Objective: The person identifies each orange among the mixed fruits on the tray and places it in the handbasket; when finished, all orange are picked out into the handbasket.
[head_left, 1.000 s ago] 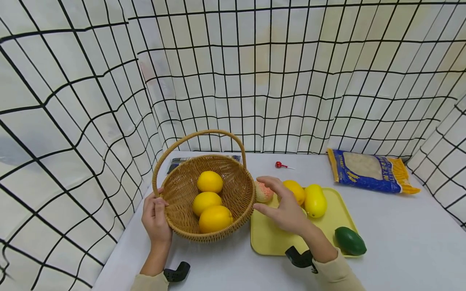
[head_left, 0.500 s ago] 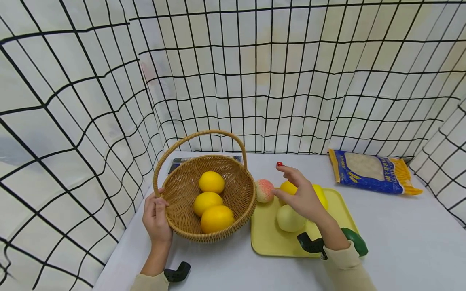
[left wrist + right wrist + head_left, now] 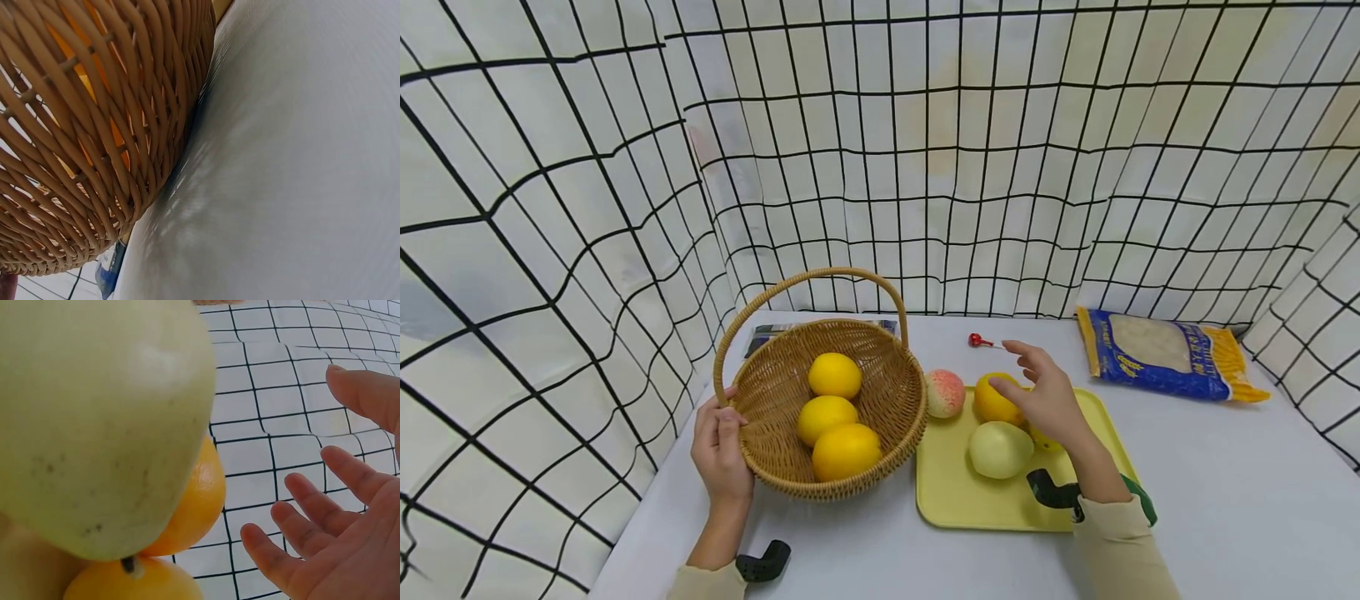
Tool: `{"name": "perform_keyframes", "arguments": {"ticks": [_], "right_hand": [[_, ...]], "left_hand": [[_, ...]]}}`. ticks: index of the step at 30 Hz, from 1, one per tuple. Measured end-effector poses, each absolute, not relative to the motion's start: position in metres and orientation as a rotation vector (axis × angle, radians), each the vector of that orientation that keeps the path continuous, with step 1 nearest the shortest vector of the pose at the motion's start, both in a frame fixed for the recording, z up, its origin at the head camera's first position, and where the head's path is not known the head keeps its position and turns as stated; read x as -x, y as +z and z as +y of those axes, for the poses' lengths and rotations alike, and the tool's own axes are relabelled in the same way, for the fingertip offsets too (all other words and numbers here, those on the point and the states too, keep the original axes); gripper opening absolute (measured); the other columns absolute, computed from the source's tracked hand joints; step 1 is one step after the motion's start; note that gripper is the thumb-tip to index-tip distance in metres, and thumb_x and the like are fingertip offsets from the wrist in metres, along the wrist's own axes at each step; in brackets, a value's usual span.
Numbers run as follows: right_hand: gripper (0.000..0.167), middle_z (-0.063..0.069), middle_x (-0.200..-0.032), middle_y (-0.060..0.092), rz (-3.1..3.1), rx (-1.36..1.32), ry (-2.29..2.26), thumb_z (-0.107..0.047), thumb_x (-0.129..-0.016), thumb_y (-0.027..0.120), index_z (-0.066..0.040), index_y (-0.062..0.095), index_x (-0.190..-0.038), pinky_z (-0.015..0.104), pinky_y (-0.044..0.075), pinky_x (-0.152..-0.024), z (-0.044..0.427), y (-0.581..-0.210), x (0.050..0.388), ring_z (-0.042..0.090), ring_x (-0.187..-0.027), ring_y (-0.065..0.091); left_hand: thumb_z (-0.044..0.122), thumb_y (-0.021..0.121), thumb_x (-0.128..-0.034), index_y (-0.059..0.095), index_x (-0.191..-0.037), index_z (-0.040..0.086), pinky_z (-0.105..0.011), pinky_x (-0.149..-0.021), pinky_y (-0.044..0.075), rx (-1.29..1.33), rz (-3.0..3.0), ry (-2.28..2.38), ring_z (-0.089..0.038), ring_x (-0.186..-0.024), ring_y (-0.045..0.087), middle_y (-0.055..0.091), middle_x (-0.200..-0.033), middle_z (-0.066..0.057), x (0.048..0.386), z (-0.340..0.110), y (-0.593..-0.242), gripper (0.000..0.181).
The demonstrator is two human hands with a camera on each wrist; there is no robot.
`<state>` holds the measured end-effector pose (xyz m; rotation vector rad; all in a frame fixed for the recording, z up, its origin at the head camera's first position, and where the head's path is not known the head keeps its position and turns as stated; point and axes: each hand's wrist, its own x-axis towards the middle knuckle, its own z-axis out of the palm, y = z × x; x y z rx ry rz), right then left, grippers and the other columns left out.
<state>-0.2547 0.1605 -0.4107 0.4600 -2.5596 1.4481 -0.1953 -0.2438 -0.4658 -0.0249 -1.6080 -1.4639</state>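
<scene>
My left hand (image 3: pixel 722 446) grips the left rim of a wicker basket (image 3: pixel 829 492), thumb over the edge where the arched handle joins. The basket tilts towards me, with three yellow fruits (image 3: pixel 835 375) inside. My right hand (image 3: pixel 1052 404), fingers spread and holding nothing, hovers above a yellow tray (image 3: pixel 955 504). Under and beside it lie an orange fruit (image 3: pixel 994 400) and a partly hidden yellow fruit (image 3: pixel 1042 440). A pale green fruit (image 3: pixel 1000 450) sits nearer me on the tray; it looms large in the right wrist view. A peach (image 3: pixel 945 393) lies at the tray's far left corner.
A blue and yellow bag (image 3: pixel 1165 354) lies at the back right. Behind the tray is a small red item with a thin stick (image 3: pixel 976 340). A dark green fruit (image 3: pixel 1148 502) shows behind the right wrist. Black netting over white cloth walls the table.
My right hand has drawn away from the basket to the right over the tray, uncovering the peach and pale green fruit and covering much of the yellow fruit. My left hand stays on the basket.
</scene>
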Motion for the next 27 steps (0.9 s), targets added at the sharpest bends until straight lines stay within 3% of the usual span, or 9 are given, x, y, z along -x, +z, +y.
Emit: {"name": "perform_keyframes", "arguments": {"ticks": [13, 20, 27], "right_hand": [[0.071, 0.020, -0.150, 0.039, -2.728, -0.320, 1.491, -0.029, -0.089, 0.071, -0.008, 0.038, -0.148, 0.056, 0.030, -0.109, 0.164, -0.437, 0.268, 0.044, -0.137, 0.032], [0.069, 0.024, -0.147, 0.040, -2.836, -0.275, 1.346, -0.027, -0.089, 0.069, -0.003, 0.038, -0.147, 0.056, 0.035, -0.105, 0.159, -0.446, 0.271, 0.041, -0.127, 0.044], [0.075, 0.025, -0.144, 0.043, -2.890, -0.290, 1.265, -0.028, -0.087, 0.071, 0.000, 0.036, -0.147, 0.057, 0.038, -0.101, 0.157, -0.448, 0.270, 0.041, -0.123, 0.046]], "left_hand": [[0.006, 0.045, -0.0977, 0.049, -0.073, -0.012, -0.026, -0.100, 0.034, 0.050, -1.585, -1.487, -0.025, -0.119, 0.051, 0.059, -0.118, -0.024, 0.196, -0.244, -0.467, 0.031], [0.008, 0.046, -0.0976, 0.049, -0.073, -0.012, -0.027, -0.102, 0.034, 0.060, -1.585, -1.489, -0.026, -0.119, 0.051, 0.059, -0.118, -0.025, 0.195, -0.242, -0.465, 0.031], [0.007, 0.046, -0.0979, 0.049, -0.072, -0.012, -0.025, -0.099, 0.035, 0.055, -1.574, -1.486, -0.026, -0.118, 0.051, 0.060, -0.118, -0.024, 0.196, -0.243, -0.465, 0.032]]}}
